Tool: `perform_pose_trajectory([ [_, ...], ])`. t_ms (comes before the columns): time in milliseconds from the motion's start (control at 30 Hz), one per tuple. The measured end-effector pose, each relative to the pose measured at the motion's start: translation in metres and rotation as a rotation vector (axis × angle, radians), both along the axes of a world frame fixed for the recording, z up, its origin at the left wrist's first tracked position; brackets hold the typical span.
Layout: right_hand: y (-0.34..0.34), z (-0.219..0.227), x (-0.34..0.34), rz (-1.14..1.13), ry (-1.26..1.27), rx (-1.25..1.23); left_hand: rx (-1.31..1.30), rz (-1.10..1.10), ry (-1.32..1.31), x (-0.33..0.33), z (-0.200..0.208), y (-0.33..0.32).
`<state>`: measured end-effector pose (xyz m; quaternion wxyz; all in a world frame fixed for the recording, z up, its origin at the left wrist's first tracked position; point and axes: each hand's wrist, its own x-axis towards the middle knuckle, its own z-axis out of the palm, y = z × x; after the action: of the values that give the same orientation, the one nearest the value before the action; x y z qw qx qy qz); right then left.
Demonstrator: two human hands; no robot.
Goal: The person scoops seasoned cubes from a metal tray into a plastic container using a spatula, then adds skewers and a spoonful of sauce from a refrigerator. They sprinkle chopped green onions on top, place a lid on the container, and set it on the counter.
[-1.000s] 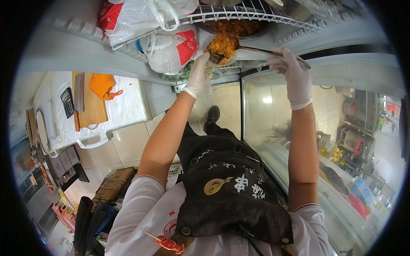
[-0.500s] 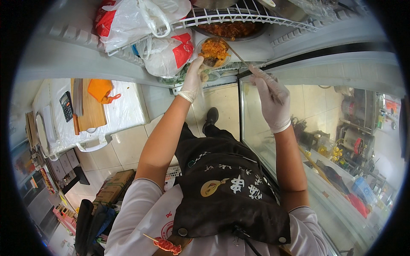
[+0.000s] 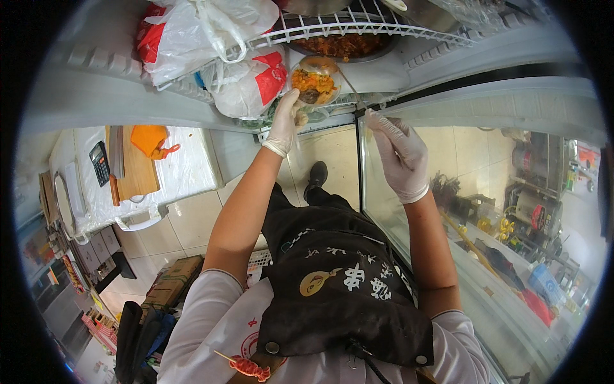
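1. The left hand (image 3: 283, 121), in a thin white glove, is raised to the fridge shelf; its fingers are curled around the near side of a small clear tub (image 3: 313, 82) and grip it from below.
2. The tub sits just above those fingertips, tilted toward the person, and holds orange and brown food.
3. The right hand (image 3: 400, 150), gloved the same way, has its fingers pinched shut on the lower end of a thin metal utensil (image 3: 354, 89).
4. The utensil runs up and to the left from the right fingertips to the rim of the tub; what kind of utensil it is I cannot tell.
5. Just beyond the tub, past both sets of fingers, a round pan (image 3: 342, 46) of reddish-brown food rests under a white wire rack (image 3: 332, 24).
6. To the left of the left fingers, 2 white and red plastic bags (image 3: 246, 83) are stuffed on the shelf, the nearer one almost touching the tub.
7. Below the right hand runs the glass door (image 3: 499, 211) of the cooler, with bottles and tins behind it.
8. Well below and left of the left hand stands a white-covered table (image 3: 185, 173) carrying a wooden board (image 3: 134, 169), a calculator (image 3: 100, 163) and an orange cloth (image 3: 151, 139).
9. The person wears a black apron (image 3: 339, 288) over a white shirt.
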<state>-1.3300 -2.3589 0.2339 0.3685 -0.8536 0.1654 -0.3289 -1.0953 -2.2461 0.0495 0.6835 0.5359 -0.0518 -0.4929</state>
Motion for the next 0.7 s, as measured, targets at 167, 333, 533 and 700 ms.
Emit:
perform_pose_trajectory([
  [167,-0.011,-0.005,0.005,-0.231,-0.15,0.556,0.03,0.011,-0.009,-0.001,-0.004,0.001],
  [333,-0.069,-0.026,0.042,-0.202,-0.064,0.451,0.007,0.028,0.001,-0.001,-0.001,-0.001],
  [533,-0.112,-0.054,0.098,-0.019,0.186,-0.274,-0.056,-0.026,-0.054,-0.002,0.012,0.004],
  [700,-0.116,-0.049,0.107,0.121,0.291,-0.351,-0.018,0.011,-0.046,-0.003,0.013,0.007],
])
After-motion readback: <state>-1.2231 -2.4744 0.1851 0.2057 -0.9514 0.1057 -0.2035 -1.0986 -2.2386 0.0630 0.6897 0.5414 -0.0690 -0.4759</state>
